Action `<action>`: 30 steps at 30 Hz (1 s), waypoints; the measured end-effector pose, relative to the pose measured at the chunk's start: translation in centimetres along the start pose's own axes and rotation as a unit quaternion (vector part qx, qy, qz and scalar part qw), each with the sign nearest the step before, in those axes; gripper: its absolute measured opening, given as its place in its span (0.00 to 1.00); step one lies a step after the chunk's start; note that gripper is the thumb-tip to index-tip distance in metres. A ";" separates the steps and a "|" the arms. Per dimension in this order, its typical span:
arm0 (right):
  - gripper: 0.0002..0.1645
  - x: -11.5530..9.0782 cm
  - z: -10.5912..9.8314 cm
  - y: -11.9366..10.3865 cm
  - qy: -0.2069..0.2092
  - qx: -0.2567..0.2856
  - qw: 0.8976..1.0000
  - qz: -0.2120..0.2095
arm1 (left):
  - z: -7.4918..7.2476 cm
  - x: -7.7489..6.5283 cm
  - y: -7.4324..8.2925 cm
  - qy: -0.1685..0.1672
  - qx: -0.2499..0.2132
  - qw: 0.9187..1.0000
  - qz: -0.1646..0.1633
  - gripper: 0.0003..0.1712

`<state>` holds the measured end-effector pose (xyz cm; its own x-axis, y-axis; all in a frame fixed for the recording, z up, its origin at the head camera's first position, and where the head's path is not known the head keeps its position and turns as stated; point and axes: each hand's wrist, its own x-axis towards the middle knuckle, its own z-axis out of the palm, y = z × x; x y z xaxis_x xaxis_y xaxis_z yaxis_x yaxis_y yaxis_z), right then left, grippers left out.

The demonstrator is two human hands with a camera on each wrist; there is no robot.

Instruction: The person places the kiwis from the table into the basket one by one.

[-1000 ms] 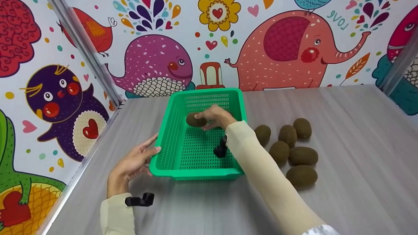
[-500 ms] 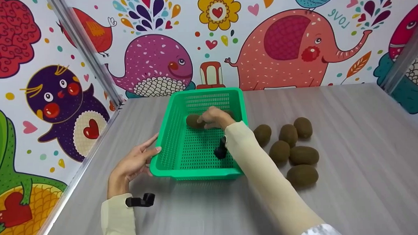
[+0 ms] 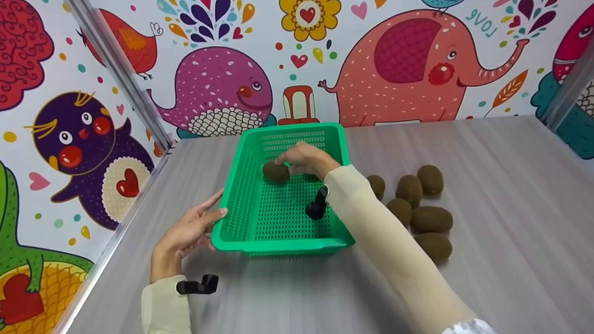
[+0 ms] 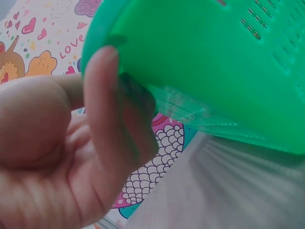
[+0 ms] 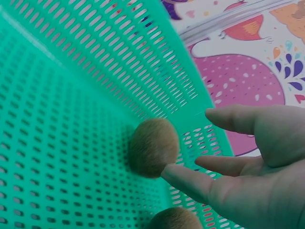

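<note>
My left hand (image 3: 184, 233) grips the left rim of a green slotted plastic basket (image 3: 285, 245). In the left wrist view its thumb lies over the rim with fingers on the outer side. Inside the basket, toward the back, is a brown kiwi (image 3: 275, 172). Over it reaches my right hand (image 3: 305, 157), fingers parted. The right wrist view has that hand's fingers (image 5: 188, 180) spread, one fingertip right at the edge of this kiwi. A second kiwi (image 5: 175, 219) lies beside it, mostly covered by the right hand in the head view.
Several loose kiwis (image 3: 431, 219) lie on the grey wood-grain table (image 3: 516, 218) right of the basket, some partly behind the right sleeve (image 3: 388, 233). Cartoon-printed panels (image 3: 303, 58) stand at the back and sides. Small black cameras (image 3: 198, 285) are strapped to both wrists.
My right hand has let go of the kiwi in the basket and lifted slightly, its fingers opening. The kiwi stays near the same spot. My left hand keeps its grip on the rim.
</note>
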<state>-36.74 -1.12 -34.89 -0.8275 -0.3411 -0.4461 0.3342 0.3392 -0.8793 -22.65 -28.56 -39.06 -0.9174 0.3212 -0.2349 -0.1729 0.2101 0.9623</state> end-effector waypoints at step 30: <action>0.31 -9.3 -6.5 0.5 0.022 -0.003 0.989 -0.149 | 0.0 0.0 -0.1 0.000 0.008 1.000 -0.004 0.42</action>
<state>-31.79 7.91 -30.16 -0.9074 -0.3885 -0.1604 0.0712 0.2341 -0.9696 -22.64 -28.56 -39.14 -0.9162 0.3190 -0.2427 -0.1748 0.2268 0.9581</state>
